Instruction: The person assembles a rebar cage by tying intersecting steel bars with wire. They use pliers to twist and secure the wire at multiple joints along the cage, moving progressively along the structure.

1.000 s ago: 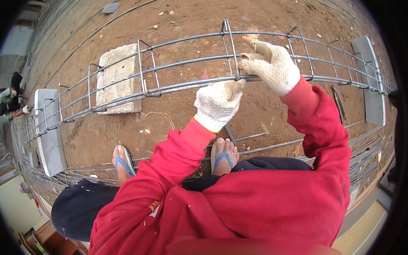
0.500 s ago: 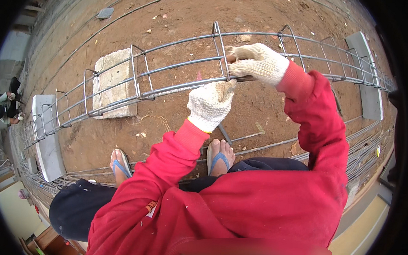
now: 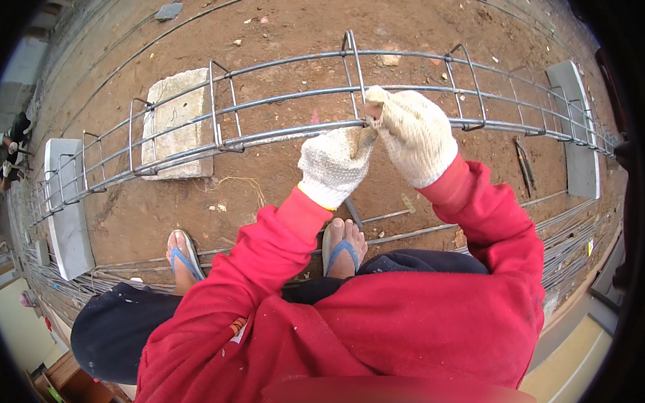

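Note:
A long cage of steel bars and square stirrups (image 3: pixel 269 93) runs across the dirt in front of me. My left hand (image 3: pixel 334 166), in a white knit glove, grips the near bar (image 3: pixel 268 134) just beside a stirrup (image 3: pixel 354 60). My right hand (image 3: pixel 414 133), also gloved, is closed at the joint where that stirrup meets the bar, fingertips touching the left glove. What the right fingers pinch is hidden. Both sleeves are red.
The cage rests on grey concrete blocks (image 3: pixel 173 118), (image 3: pixel 65 214), (image 3: pixel 577 125). Loose steel bars (image 3: pixel 577 232) lie on the ground to the right and along the near side. My feet in blue sandals (image 3: pixel 342 248) stand on red dirt. People (image 3: pixel 4 155) crouch far left.
Both hands have drawn together at the stirrup joint; the right hand has come down from the far bar to the near one, beside the left.

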A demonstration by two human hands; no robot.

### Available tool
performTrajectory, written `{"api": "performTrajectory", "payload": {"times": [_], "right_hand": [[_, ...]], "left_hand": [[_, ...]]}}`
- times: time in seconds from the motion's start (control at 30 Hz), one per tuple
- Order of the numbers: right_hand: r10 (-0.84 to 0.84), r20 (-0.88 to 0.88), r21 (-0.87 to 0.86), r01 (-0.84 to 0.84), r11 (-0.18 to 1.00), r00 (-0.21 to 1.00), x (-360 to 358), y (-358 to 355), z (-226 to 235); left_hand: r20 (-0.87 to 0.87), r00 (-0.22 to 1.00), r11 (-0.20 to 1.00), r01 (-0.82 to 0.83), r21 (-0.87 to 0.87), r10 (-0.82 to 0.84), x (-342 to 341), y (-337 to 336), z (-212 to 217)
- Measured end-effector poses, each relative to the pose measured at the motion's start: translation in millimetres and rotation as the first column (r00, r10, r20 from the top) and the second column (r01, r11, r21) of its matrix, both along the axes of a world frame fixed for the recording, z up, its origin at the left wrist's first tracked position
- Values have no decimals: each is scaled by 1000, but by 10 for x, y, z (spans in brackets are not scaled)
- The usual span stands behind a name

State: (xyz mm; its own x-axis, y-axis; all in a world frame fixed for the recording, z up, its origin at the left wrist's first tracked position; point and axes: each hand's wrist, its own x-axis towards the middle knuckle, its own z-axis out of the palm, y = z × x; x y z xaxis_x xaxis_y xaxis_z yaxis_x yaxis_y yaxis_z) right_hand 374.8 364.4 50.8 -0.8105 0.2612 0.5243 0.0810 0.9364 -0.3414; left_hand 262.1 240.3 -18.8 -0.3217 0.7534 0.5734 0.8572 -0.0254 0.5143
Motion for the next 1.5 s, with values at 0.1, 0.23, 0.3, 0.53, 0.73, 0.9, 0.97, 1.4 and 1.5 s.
{"api": "performTrajectory", "payload": {"times": [0.1,0.23,0.3,0.53,0.73,0.9,0.97,1.4,1.5], "right_hand": [[52,-147,132,-33,991,988,17,-88,-26],[40,-197,188,-2,982,980,135,-215,-125],[65,-237,190,-20,982,969,176,-245,-207],[40,-368,12,-38,999,929,216,-313,-488],[-8,-143,-210,-22,978,990,359,-320,-552],[-67,-188,-363,-6,932,980,352,-229,-453],[-169,-222,-87,154,984,960,332,-182,-396],[-235,-214,33,247,968,948,173,-304,-337],[-211,-204,15,219,976,956,167,-300,-363]], "left_hand": [[153,987,979,-13,-205,45,12,-57,264],[667,742,857,299,-420,68,-201,-204,762],[936,304,839,449,-306,179,-323,-254,966],[979,49,945,274,177,-197,-715,367,1406],[566,804,931,328,-163,-184,-984,295,1772],[-107,987,968,93,-234,-121,-635,-304,1242],[-303,915,958,220,-182,-267,-552,-391,1028],[99,957,959,278,-62,-271,-565,197,922],[317,921,942,290,-170,-226,-607,360,927]]}}
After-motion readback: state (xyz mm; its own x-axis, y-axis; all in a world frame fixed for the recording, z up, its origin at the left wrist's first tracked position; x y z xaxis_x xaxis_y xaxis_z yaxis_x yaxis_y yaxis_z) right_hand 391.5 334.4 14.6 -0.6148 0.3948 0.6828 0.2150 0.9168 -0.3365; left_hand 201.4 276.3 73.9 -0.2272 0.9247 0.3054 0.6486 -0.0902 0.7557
